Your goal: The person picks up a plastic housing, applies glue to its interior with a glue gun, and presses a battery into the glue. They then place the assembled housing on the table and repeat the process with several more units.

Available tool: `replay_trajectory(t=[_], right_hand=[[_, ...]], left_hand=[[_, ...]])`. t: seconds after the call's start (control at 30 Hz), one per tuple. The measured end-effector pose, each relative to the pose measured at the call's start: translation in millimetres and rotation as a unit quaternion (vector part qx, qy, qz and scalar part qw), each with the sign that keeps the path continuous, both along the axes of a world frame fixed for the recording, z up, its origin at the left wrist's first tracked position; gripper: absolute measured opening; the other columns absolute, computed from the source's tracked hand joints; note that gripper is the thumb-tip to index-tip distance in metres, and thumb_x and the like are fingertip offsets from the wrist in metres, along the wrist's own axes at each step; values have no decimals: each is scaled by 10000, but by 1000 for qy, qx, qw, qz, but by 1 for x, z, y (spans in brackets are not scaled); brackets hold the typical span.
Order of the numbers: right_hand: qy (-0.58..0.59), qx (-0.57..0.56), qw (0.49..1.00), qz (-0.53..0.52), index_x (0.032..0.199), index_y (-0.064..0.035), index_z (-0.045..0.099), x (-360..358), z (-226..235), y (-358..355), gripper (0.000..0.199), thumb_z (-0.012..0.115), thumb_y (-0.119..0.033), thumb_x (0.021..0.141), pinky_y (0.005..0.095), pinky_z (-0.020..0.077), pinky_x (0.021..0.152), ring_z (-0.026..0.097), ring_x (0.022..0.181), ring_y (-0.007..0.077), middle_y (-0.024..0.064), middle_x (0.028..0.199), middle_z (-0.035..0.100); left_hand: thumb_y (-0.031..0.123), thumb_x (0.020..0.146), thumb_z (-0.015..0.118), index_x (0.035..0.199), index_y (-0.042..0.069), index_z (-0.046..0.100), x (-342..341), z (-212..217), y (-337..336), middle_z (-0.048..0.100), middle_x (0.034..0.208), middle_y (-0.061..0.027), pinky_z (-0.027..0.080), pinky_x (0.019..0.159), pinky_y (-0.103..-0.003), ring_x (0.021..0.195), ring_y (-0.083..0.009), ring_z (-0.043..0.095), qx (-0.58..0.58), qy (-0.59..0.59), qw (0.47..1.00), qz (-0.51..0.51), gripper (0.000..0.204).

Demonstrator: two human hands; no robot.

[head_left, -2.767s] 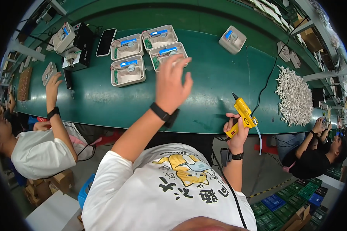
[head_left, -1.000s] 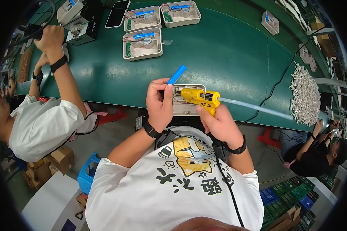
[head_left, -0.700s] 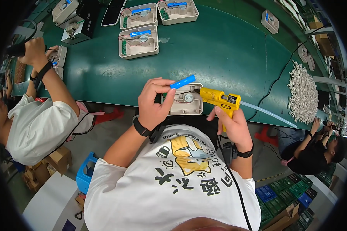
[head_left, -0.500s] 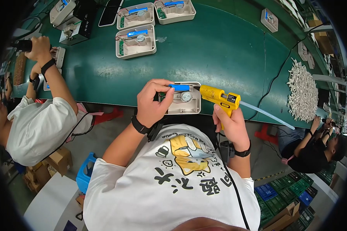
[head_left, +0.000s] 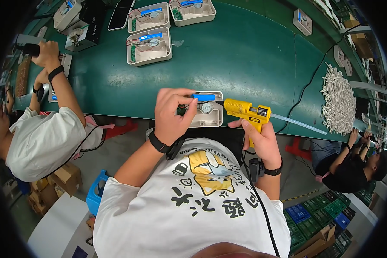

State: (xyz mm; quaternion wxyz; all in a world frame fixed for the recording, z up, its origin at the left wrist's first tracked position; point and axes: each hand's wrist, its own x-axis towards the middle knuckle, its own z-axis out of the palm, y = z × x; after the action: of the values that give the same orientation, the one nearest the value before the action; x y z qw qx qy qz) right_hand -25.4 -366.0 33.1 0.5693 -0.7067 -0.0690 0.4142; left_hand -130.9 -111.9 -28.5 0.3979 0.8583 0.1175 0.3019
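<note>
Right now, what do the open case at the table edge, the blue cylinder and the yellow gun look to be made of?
The case looks like matte light grey moulded plastic, with rounded corners. The blue cylinder under the left hand has a glossy wrap, probably plastic film. The glue gun in the right hand looks like hard yellow plastic, slightly shiny.

Glue gun [head_left: 246,112]: glossy yellow plastic
Near housing [head_left: 207,114]: matt grey-white plastic
Bench top [head_left: 253,56]: smooth, faintly scuffed green mat
Shirt [head_left: 189,206]: white cloth
</note>
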Motion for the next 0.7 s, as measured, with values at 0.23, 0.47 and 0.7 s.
replay_trajectory(t=[0.23,0.47,0.7], right_hand=[[-9,26,1000,-2,1206,37,684,4,-17,6,300,612,-238,1106,241,485,476,571,521,88,89,914,757],[-35,-65,997,30,1140,24,698,4,-17,2,272,619,-234,1105,240,480,470,577,543,85,90,910,747],[-50,-17,999,-11,1038,12,674,-7,-3,6,263,620,-235,1108,242,479,472,562,532,74,41,793,687]], left_hand=[[145,867,842,880,108,705,9,-5,11,728,1096,-14,416,954,-397,1042,-237,642,-81,121,988,-41,142],[81,875,846,1052,76,786,24,7,33,716,964,-62,518,830,-358,941,-236,681,-104,214,965,-112,187],[111,879,850,1112,118,812,20,2,33,687,940,-35,496,856,-360,921,-223,659,-101,199,966,-127,236]])
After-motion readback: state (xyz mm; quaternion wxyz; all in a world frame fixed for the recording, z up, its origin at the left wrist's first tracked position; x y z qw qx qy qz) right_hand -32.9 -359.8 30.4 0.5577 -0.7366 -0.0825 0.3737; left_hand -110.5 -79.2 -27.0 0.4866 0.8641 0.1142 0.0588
